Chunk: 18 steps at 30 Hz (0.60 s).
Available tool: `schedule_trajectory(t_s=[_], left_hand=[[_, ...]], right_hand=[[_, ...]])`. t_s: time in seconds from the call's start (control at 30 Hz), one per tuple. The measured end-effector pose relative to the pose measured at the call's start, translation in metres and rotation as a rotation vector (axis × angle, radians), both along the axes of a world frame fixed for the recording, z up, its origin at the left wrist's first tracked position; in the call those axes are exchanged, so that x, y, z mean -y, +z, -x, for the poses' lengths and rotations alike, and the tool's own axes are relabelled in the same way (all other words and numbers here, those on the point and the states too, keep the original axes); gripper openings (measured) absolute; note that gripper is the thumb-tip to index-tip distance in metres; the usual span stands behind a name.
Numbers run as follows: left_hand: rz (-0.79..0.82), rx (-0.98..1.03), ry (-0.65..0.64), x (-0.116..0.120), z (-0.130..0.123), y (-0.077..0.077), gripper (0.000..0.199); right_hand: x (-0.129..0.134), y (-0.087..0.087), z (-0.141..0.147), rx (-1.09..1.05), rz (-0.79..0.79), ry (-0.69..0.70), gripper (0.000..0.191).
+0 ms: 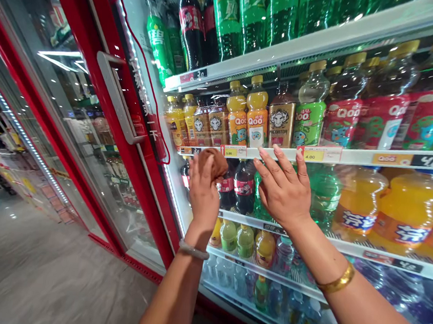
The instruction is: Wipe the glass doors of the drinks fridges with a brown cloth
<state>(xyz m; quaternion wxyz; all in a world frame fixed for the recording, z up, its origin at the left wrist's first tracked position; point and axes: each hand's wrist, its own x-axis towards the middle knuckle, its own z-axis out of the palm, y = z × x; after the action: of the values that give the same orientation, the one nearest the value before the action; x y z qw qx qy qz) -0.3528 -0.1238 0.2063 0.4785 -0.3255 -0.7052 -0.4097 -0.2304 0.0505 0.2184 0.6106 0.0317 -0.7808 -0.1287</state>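
Light, even pressure along the shelf edge [253,153] suits the brown cloth [219,165] – the left hand [202,194] is clamped on it there; the right hand [289,193] spreads its fingers beside the price tags [317,154] – bottles [257,109] crowd behind, leaving moving room in front

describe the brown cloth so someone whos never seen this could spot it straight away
Find the red-framed fridge, then the white shelf edge below the Qoo bottles. Toward that edge's left end, the left hand touches the brown cloth. It is soft and crumpled, unlike the bottles and flat price tags around it.
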Motion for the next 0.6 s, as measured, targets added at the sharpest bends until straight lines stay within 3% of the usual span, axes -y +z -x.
schedule_trajectory(t_s=[0.1,0.27,0.43,0.6], left_hand=[[-0.077,0.089,0.006,-0.005,-0.004,0.006,0.077],[-0.011,0.020,-0.117,-0.019,-0.014,-0.001,0.074],[-0.007,0.064,-0.066,0.011,0.017,0.012,0.079],[-0.149,0.199,0.040,0.028,0.034,0.027,0.081]], right_hand=[[0.006,-0.002,0.005,-0.009,0.021,-0.015,0.070],[0.041,-0.003,0.041,-0.040,0.128,-0.005,0.071],[0.068,0.002,0.074,0.043,0.066,0.094,0.071],[0.067,-0.004,0.080,0.061,0.021,0.176,0.070]])
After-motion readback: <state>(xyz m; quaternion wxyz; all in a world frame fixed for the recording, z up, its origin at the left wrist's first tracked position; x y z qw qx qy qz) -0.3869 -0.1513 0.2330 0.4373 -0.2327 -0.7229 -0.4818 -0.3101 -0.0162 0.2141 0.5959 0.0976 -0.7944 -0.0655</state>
